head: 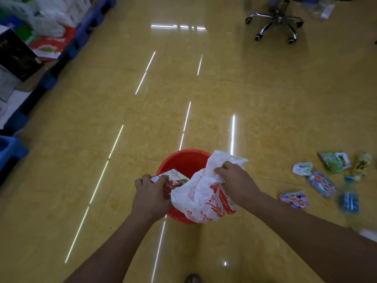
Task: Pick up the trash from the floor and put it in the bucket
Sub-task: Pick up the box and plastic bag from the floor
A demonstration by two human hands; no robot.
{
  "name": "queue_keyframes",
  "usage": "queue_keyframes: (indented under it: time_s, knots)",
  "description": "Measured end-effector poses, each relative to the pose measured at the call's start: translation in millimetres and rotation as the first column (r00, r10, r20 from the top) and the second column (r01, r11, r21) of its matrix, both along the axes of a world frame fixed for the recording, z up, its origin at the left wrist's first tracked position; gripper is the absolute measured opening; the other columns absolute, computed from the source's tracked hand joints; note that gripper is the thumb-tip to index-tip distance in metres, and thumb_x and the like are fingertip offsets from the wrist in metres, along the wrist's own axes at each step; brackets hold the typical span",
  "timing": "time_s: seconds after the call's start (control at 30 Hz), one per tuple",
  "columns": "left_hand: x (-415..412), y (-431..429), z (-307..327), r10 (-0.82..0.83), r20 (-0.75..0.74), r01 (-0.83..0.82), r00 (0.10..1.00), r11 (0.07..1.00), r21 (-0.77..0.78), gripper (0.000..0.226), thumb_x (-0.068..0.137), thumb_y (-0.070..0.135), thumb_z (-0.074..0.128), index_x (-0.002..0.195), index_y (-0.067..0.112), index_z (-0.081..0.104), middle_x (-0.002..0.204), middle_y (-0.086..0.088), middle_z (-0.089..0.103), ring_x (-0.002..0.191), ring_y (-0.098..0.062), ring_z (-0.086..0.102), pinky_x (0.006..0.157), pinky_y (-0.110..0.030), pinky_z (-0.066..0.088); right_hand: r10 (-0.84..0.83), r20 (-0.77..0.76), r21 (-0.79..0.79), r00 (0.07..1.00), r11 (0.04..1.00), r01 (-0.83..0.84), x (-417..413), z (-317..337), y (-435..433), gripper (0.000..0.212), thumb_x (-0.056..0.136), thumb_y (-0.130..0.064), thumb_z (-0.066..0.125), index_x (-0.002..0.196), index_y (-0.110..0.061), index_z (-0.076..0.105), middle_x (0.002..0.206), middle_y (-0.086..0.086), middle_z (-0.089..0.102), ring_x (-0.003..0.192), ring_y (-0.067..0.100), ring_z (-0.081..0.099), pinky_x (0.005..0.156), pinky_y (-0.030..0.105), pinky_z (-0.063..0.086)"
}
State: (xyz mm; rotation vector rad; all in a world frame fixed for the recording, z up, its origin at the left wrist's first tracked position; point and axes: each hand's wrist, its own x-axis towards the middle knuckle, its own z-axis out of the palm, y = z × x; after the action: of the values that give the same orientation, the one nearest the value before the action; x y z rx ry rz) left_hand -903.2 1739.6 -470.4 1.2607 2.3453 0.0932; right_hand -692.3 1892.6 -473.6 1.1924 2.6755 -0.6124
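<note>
Cleanup under way: a person stands over a red bucket (pixel 183 160) on a glossy yellow floor (pixel 204 119). The left grip (pixel 150 194) is curled round a red-and-white printed packet (pixel 173 177), held just above the bucket's near rim. Close beside it, the right grip (pixel 234 180) bunches the top of a white plastic bag (pixel 202 199) with red lettering, whose body hangs below both grips across the bucket's mouth. The step in hand appears to be the drop: both pieces are over the bucket but not yet let go. The next move likely calls for loosening the fingers and pushing the bag down clear of the rim. Well to the right of the right grip, more trash lies on the floor: a green wrapper (pixel 334 162), a blue wrapper (pixel 322 183), a purple wrapper (pixel 294 199), a white scrap (pixel 302 168), a yellow bottle (pixel 361 165) and a blue bottle (pixel 349 198).
</note>
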Motion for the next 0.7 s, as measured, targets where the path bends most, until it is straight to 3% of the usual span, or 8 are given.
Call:
queue_keyframes:
  time_s: [0.23, 0.4, 0.5, 0.6, 0.7]
  knots:
    - [-16, 1, -54, 0.004, -0.022, -0.004, 1.0, 1.0, -0.03, 0.072, 0.074, 0.062, 0.057, 0.138, 0.033, 0.043, 0.128, -0.008, 0.042, 0.119, -0.028, 0.031, 0.09, -0.038, 0.047, 0.042, 0.009, -0.036, 0.999, 0.998, -0.042, -33, -66, 1, 0.044, 0.094, -0.01, 0.046, 0.137, -0.021, 0.05, 0.126, 0.001, 0.052, 0.115, 0.02, 0.049, 0.087, 0.03, 0.048]
    - [-18, 10, -90, -0.027, -0.094, 0.027, 0.995, 1.0, -0.007, 0.06, 0.074, 0.046, 0.061, 0.13, 0.028, 0.051, 0.122, -0.01, 0.043, 0.116, -0.029, 0.032, 0.079, -0.037, 0.048, 0.08, 0.001, -0.036, 0.997, 0.996, -0.08, -45, -117, 15, 0.042, 0.09, -0.006, 0.049, 0.13, -0.017, 0.055, 0.119, 0.003, 0.053, 0.108, 0.022, 0.052, 0.082, 0.033, 0.049]
    - [-18, 13, -113, -0.048, -0.133, 0.047, 0.99, 0.999, -0.015, 0.06, 0.072, 0.046, 0.057, 0.128, 0.025, 0.053, 0.125, -0.011, 0.044, 0.119, -0.03, 0.031, 0.074, -0.04, 0.05, 0.096, -0.023, -0.032, 0.995, 0.995, -0.096, -50, -147, 21, 0.038, 0.09, -0.006, 0.049, 0.126, -0.015, 0.056, 0.119, 0.004, 0.052, 0.108, 0.025, 0.051, 0.081, 0.033, 0.046]
    - [-15, 15, -136, -0.074, -0.178, 0.075, 0.981, 0.997, -0.005, 0.058, 0.068, 0.047, 0.047, 0.117, 0.021, 0.061, 0.116, -0.013, 0.05, 0.113, -0.031, 0.038, 0.061, -0.037, 0.05, 0.109, -0.02, -0.053, 0.994, 0.992, -0.11, -52, -176, 21, 0.034, 0.092, -0.012, 0.051, 0.127, -0.016, 0.052, 0.125, 0.005, 0.047, 0.111, 0.025, 0.048, 0.084, 0.035, 0.049]
    - [-11, 12, -159, -0.132, -0.204, 0.128, 0.97, 0.991, -0.032, 0.053, 0.065, 0.053, 0.054, 0.105, 0.02, 0.064, 0.106, -0.01, 0.053, 0.106, -0.03, 0.043, 0.055, -0.034, 0.049, 0.147, 0.053, -0.09, 0.988, 0.986, -0.142, -49, -204, 16, 0.038, 0.09, -0.021, 0.054, 0.127, -0.018, 0.046, 0.132, 0.005, 0.042, 0.115, 0.027, 0.049, 0.079, 0.04, 0.055]
